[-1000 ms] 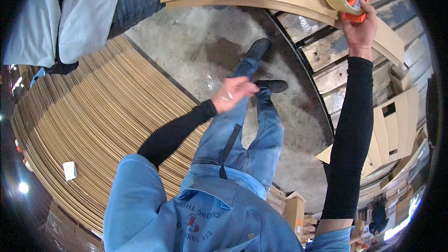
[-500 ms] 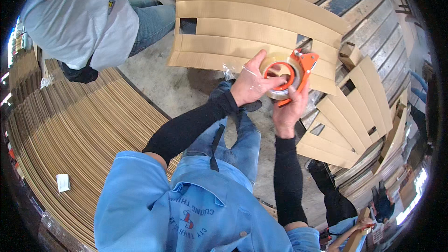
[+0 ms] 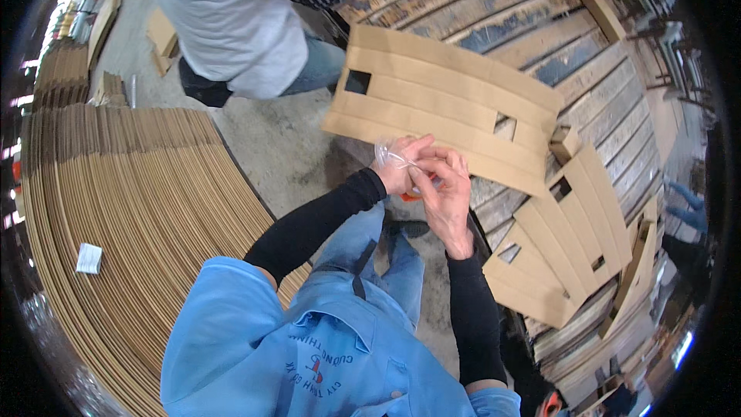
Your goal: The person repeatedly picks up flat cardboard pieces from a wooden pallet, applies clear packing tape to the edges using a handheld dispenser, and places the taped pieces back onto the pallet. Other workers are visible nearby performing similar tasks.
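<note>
My two hands meet in front of me, above the near edge of the cardboard sheet (image 3: 444, 100). My left hand (image 3: 395, 176) is curled around a tape dispenser (image 3: 411, 198); only bits of its orange body show beneath the fingers. A crumpled strip of clear tape (image 3: 392, 156) clings to the back of that hand. With thumb and fingertips closed, my right hand (image 3: 448, 202) pinches the end of this strip. The tape roll itself is hidden behind both hands.
The cardboard lies on a slatted wooden platform (image 3: 567, 58). More slotted cardboard pieces (image 3: 583, 220) fan out at right. A large stack of cardboard sheets (image 3: 147, 232) fills the left. Someone in a light shirt (image 3: 231, 31) stands close at far left.
My right hand has left the dispenser and moved left onto the clear tape at my left hand. The dispenser has dropped lower with my left hand. The whole view has shifted.
</note>
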Demonstrator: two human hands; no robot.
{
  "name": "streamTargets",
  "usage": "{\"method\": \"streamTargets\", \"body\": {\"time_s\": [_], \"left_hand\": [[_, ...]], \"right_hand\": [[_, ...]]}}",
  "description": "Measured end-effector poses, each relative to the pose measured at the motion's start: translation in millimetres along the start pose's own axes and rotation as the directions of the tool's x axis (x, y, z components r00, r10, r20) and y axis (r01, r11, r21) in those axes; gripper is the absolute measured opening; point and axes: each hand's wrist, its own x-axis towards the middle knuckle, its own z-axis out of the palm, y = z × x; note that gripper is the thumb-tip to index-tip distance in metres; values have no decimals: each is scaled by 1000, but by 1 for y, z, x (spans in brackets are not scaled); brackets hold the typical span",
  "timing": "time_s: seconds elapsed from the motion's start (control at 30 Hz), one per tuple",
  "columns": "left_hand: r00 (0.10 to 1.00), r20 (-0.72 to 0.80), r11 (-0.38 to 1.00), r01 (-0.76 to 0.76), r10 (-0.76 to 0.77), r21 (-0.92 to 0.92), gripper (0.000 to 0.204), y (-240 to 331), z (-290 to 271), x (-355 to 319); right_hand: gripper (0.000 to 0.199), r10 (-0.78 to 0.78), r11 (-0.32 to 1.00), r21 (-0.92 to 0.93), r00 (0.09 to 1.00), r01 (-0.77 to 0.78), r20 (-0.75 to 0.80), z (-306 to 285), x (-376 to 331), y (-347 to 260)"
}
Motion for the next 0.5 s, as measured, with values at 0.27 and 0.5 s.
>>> {"method": "streamTargets", "body": {"time_s": [0.27, 0.5], "left_hand": [[876, -133, 861, 481, -464, 164, 34, -14, -38, -45], [895, -124, 893, 441, -429, 91, 34, -22, 18, -101]], "right_hand": [[20, -290, 811, 488, 946, 323, -144, 48, 156, -120], [57, -288, 958, -42, 941, 285, -177, 143, 284, -79]]}}
